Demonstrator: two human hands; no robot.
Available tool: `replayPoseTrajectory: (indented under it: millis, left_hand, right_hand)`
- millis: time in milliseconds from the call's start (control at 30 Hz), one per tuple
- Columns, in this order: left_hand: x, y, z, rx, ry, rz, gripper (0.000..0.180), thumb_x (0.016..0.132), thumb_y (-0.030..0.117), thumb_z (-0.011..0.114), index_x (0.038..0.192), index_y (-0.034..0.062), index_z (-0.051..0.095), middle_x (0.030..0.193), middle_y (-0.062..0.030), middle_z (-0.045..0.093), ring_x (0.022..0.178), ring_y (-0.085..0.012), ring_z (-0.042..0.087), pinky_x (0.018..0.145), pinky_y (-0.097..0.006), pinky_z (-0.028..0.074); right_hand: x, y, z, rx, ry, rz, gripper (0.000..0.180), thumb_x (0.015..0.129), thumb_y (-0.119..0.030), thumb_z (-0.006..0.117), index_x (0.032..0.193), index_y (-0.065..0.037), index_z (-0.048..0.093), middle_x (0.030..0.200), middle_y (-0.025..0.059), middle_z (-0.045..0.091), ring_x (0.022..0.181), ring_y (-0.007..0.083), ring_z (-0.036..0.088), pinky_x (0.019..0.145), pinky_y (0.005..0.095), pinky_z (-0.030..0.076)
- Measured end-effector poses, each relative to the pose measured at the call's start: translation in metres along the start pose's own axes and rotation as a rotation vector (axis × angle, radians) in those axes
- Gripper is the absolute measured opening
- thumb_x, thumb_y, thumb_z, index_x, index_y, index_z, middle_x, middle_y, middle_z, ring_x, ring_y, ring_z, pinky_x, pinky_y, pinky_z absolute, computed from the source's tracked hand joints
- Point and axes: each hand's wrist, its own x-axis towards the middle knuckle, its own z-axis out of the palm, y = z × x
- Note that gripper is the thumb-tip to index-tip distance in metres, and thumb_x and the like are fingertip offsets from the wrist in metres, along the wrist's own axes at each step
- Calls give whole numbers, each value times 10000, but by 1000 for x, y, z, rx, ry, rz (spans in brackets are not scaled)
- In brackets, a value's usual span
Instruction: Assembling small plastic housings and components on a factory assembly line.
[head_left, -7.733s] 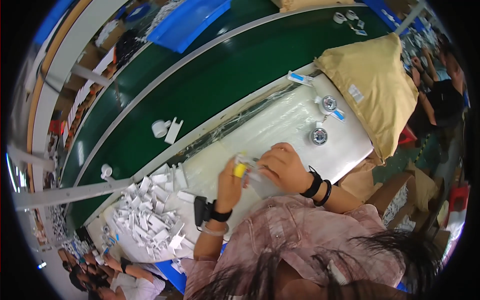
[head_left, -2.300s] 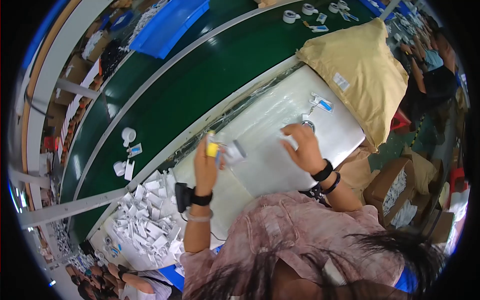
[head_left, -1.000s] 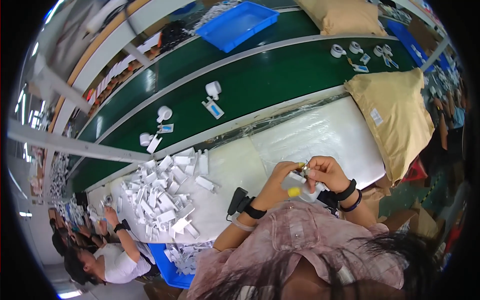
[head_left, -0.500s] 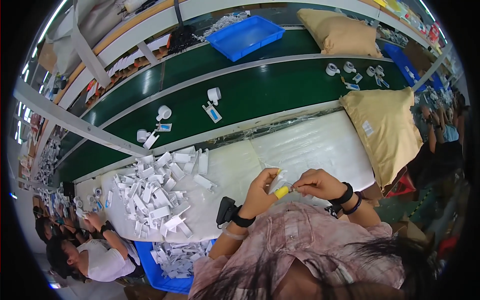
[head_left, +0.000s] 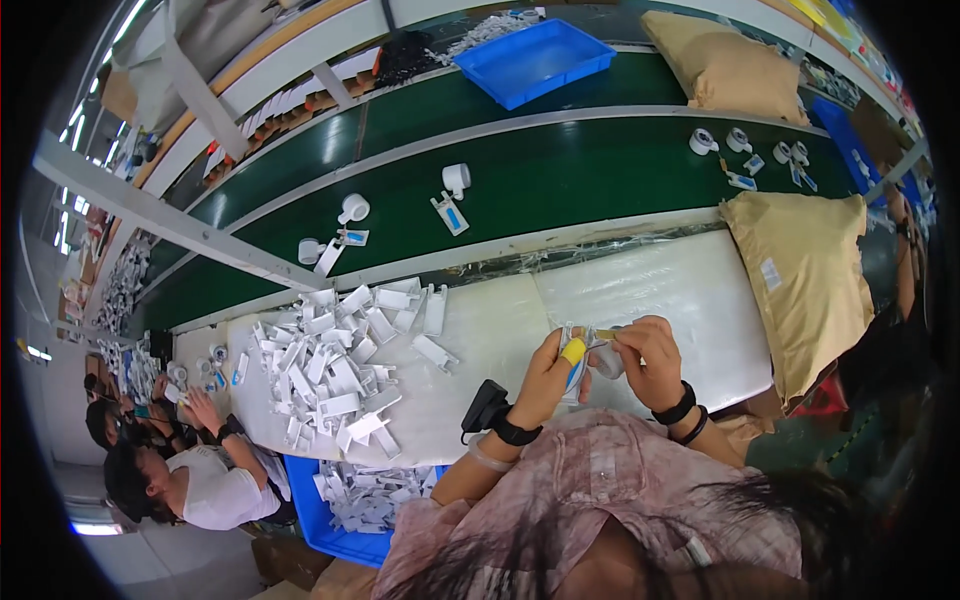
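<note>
My left hand (head_left: 545,378) and my right hand (head_left: 650,355) meet just above the near edge of the white work table (head_left: 660,290). Between them I hold a small white and blue packet (head_left: 578,352) together with a small round white part (head_left: 607,361). A yellow cover sits on my left thumb tip, pressed against the packet. My right fingers pinch the packet's top edge and wrap the round part. A black band with a small black device is on my left wrist, dark bracelets on my right.
A heap of white packets (head_left: 335,365) lies left on the table. A blue bin (head_left: 350,505) of packets stands below. The green conveyor (head_left: 560,180) carries white round parts and packets. Tan sacks (head_left: 800,280) lie right. Another person (head_left: 190,480) works at left.
Over the earlier frames my right hand reached out to the table's far right and came back; both hands are now joined close to my body on the packet and round part.
</note>
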Motion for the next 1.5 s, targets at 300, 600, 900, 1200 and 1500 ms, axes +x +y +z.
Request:
replayPoseTrajectory:
  millis: [300,600,900,1200,1500]
  left_hand:
    - [-2,18,11,166,-126,63,448,855,-25,438,1300,-9,388,935,-84,577,650,-134,582,586,-271,488]
    - [-2,18,17,316,-92,140,443,851,-58,461,1288,-10,403,885,-63,555,697,-104,540,631,-245,453]
    - [-4,16,16,325,-94,131,446,859,-69,446,1297,-7,398,861,-57,552,692,-104,537,619,-252,459]
    - [-6,13,13,551,-116,231,515,768,3,500,1278,-4,427,912,-126,607,776,-143,584,687,-277,496]
    - [-15,13,18,509,-83,237,451,854,57,537,1284,-31,436,915,-126,646,856,-189,622,764,-297,481]
  right_hand:
    - [3,0,-3,256,-41,76,241,712,44,714,900,-97,665,910,41,661,831,253,576,840,376,436]
    - [4,3,-6,236,-91,30,237,710,-2,766,911,-109,701,867,13,643,778,171,589,889,396,413]
    - [1,-1,-4,189,-51,18,248,700,-23,779,916,-129,717,841,-6,637,773,146,586,909,397,394]
    - [-4,-4,-6,161,-23,0,225,705,-41,779,902,-124,713,827,-10,646,765,138,597,903,397,392]
    - [0,-11,-7,175,-48,-2,231,721,-52,763,927,-123,686,844,-16,631,784,141,583,898,386,373]
